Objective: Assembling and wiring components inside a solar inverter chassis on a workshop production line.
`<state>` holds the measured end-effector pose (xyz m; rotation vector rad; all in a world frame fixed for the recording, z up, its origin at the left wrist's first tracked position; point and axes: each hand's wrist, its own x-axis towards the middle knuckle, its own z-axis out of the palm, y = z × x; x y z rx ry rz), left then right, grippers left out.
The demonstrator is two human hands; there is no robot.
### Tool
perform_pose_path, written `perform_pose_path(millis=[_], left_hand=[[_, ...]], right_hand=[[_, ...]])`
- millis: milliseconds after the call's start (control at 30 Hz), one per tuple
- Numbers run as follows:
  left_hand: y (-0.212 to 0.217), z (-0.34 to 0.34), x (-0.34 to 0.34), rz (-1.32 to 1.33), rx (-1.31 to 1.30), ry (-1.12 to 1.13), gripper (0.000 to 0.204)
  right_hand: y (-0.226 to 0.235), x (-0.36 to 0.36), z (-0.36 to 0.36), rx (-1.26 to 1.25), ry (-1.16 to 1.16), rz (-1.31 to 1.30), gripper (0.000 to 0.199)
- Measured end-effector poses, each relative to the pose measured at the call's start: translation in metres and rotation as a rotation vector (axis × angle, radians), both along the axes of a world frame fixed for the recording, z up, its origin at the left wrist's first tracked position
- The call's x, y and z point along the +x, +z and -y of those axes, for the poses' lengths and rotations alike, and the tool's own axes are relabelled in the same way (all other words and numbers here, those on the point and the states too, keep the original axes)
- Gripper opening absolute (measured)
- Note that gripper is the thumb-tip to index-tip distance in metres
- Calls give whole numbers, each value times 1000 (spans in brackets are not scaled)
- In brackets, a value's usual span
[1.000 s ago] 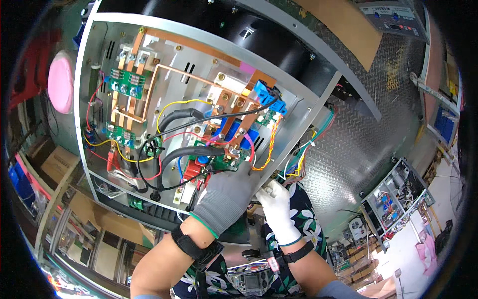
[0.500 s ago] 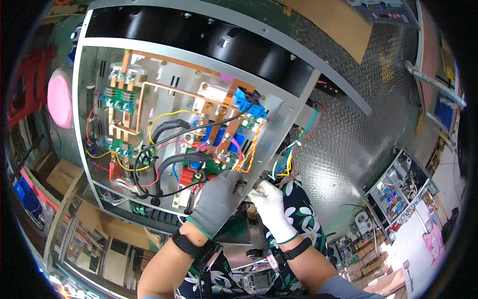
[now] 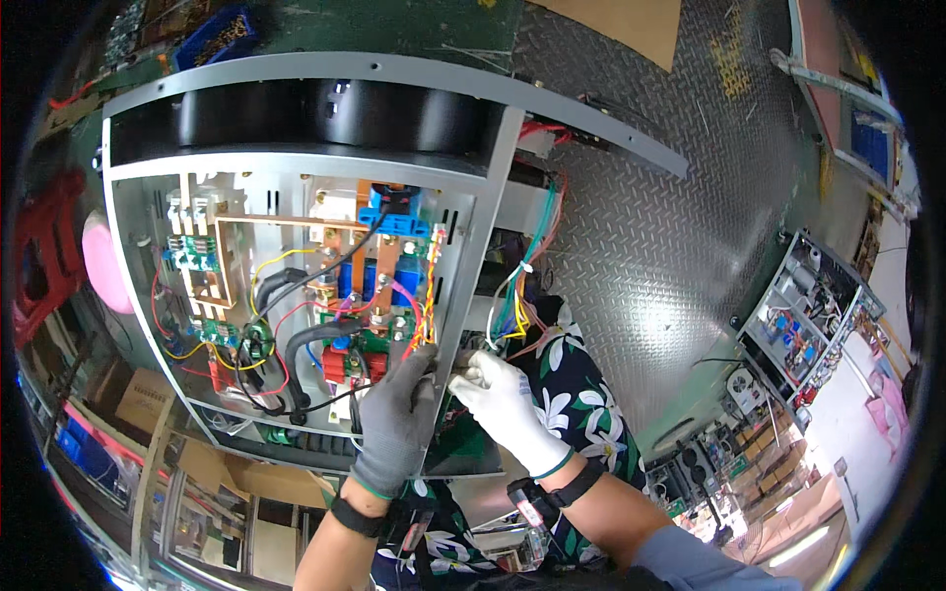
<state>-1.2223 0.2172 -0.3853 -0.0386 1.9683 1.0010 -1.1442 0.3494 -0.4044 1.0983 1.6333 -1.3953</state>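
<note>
My left hand (image 3: pixel 396 414), in a grey glove, reaches inside a metal cabinet (image 3: pixel 471 246) near its right wall. Its fingers are drawn together at the lower end of a yellow, orange and red wire bundle (image 3: pixel 430 286); whatever they hold is hidden. Just outside that wall is my right hand (image 3: pixel 507 402), in a white glove. Its fingers are curled and pinched by the wall's edge, over something I cannot make out. Left of my left hand sit red blocks (image 3: pixel 345 366) and a thick black cable (image 3: pixel 298 360). A bundle of teal, white and yellow wires (image 3: pixel 522 266) hangs beyond my right hand.
Copper bars (image 3: pixel 286 221) and green circuit boards (image 3: pixel 192 253) fill the cabinet's left part. A pink round seat (image 3: pixel 106 264) stands to its left. On the right, a second open cabinet (image 3: pixel 803 315) stands on the patterned metal floor (image 3: pixel 670 256). Cardboard (image 3: pixel 631 25) lies at the back.
The view has shifted and turned, so the cabinet appears lower, further left and more level. Both hands remain close together at its right wall, the right with its fingers now more curled.
</note>
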Motion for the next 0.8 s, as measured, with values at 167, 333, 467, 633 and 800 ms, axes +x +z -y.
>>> perform_pose_path(millis=[167, 333, 467, 633, 800], left_hand=[[-5, 13, 13, 66, 152, 27, 38], [4, 6, 24, 91, 149, 171, 48], [5, 5, 5, 66, -117, -268, 60], [22, 5, 34, -308, -181, -181, 62], [96, 65, 54, -195, -249, -138, 44]], right_hand=[[-1, 3, 4, -93, -166, -15, 22], [-3, 5, 9, -12, -181, -90, 10], [7, -2, 11, -26, -128, -103, 11], [-13, 22, 7, 172, 78, -277, 12], [-23, 62, -30, 353, 96, -281, 15]])
